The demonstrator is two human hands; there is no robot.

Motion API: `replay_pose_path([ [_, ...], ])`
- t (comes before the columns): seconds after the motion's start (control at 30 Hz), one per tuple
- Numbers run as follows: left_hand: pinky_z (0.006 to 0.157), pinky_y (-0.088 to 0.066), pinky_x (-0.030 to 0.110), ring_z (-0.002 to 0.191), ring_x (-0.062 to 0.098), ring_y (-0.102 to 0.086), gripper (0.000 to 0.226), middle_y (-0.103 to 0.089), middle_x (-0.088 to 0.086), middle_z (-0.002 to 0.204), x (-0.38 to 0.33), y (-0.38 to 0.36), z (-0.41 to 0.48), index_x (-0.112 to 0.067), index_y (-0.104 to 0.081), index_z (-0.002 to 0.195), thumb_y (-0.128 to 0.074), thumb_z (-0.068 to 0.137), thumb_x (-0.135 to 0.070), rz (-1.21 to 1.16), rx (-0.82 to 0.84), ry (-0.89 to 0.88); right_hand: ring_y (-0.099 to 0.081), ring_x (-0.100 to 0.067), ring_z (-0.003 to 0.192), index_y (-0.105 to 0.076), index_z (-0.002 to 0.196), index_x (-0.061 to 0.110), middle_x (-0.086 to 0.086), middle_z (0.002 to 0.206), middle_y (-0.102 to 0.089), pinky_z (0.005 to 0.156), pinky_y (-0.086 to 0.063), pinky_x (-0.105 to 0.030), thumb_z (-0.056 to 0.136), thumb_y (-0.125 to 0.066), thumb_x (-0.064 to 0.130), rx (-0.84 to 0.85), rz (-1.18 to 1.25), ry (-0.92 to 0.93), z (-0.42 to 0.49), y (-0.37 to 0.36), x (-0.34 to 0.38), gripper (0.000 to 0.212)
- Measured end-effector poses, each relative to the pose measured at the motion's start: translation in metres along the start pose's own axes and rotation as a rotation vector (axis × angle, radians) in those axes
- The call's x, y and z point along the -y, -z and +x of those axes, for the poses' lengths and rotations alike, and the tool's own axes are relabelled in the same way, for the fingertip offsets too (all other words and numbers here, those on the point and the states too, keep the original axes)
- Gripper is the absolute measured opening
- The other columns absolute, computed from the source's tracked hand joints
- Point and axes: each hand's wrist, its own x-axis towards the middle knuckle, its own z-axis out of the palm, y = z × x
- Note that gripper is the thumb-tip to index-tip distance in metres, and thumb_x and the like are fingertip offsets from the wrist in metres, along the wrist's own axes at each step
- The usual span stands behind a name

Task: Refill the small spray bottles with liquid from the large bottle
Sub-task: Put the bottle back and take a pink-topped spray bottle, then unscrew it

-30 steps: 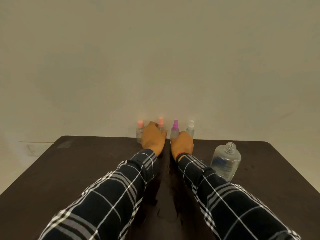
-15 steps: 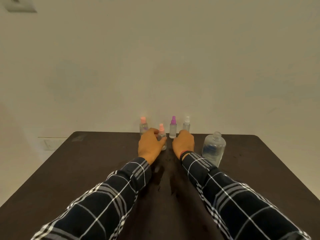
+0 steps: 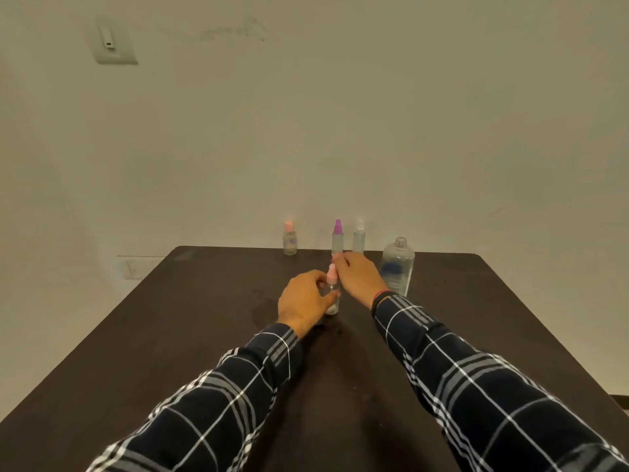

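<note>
From the head camera we see the large bottle point(image 3: 397, 265) standing upright on a dark, matte bench point(image 3: 190, 335). It is clear plastic with rounded shoulders, a threaded neck with no cap on it, and a blue label on its side.

Just left of the large bottle, and a little nearer to us, stands the pink-capped spray bottle point(image 3: 332, 290). This is a slim, clear cylinder with a tapered pink top. Our left hand point(image 3: 304, 300) grips its body. The fingers point(image 3: 318, 276) curl round the far side and the thumb presses the near side, so they are clamped on the clear plastic.

Our right hand point(image 3: 358, 279) lies between that small bottle and the large bottle. It is arched with its back up and its wrist angled in from the large bottle's side. Its fingers point(image 3: 340, 261) are bent together right at the pink top. We cannot tell whether they pinch the top or only touch it.

Three more small bottles stand upright to the left of the large bottle, along the bench's far edge:
- The white-capped bottle point(image 3: 359, 237) is closest to it.
- The purple-capped bottle point(image 3: 337, 238) comes next.
- The peach-capped bottle point(image 3: 289, 240) stands well apart from it, and is shorter and rounder.

Both forearms wear dark plaid sleeves point(image 3: 476, 386) with thin white lines. A plain, pale wall point(image 3: 442, 131) rises behind the large bottle. A switch plate point(image 3: 110, 42) is set high on it, far to the left.
</note>
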Motion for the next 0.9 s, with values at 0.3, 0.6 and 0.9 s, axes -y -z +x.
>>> replay_pose_path([
  [0.3, 0.089, -0.058, 0.038, 0.086, 0.009, -0.066, 0.024, -0.069, -0.007, 0.093, 0.008, -0.003, -0.004, -0.023, -0.067, 0.106, -0.077, 0.086, -0.03, -0.128, 0.019, 0.055, -0.065, -0.012, 0.081, -0.066, 0.086, 0.022, 0.003, 0.086, -0.068, 0.076, -0.055, -0.031, 0.082, -0.075, 0.047, -0.06, -0.098, 0.028, -0.015, -0.002, -0.006, 0.027],
  [0.6, 0.086, -0.06, 0.034, 0.082, 0.005, -0.068, 0.022, -0.07, -0.009, 0.09, 0.014, -0.005, -0.001, -0.024, -0.068, 0.102, -0.08, 0.084, -0.026, -0.226, 0.018, 0.029, -0.059, -0.01, 0.082, -0.063, 0.092, 0.026, 0.008, 0.088, -0.063, 0.074, -0.048, -0.027, 0.086, -0.07, 0.046, 0.062, -0.22, 0.13, -0.006, 0.005, -0.016, 0.022],
  [0.9, 0.083, -0.058, 0.026, 0.082, 0.003, -0.067, 0.024, -0.07, -0.009, 0.09, 0.017, -0.005, 0.002, -0.023, -0.068, 0.104, -0.08, 0.084, -0.027, -0.243, 0.026, 0.027, -0.061, -0.01, 0.085, -0.066, 0.098, 0.025, 0.008, 0.092, -0.065, 0.081, -0.053, -0.03, 0.086, -0.07, 0.047, 0.025, -0.121, 0.091, -0.004, -0.008, -0.022, 0.025],
])
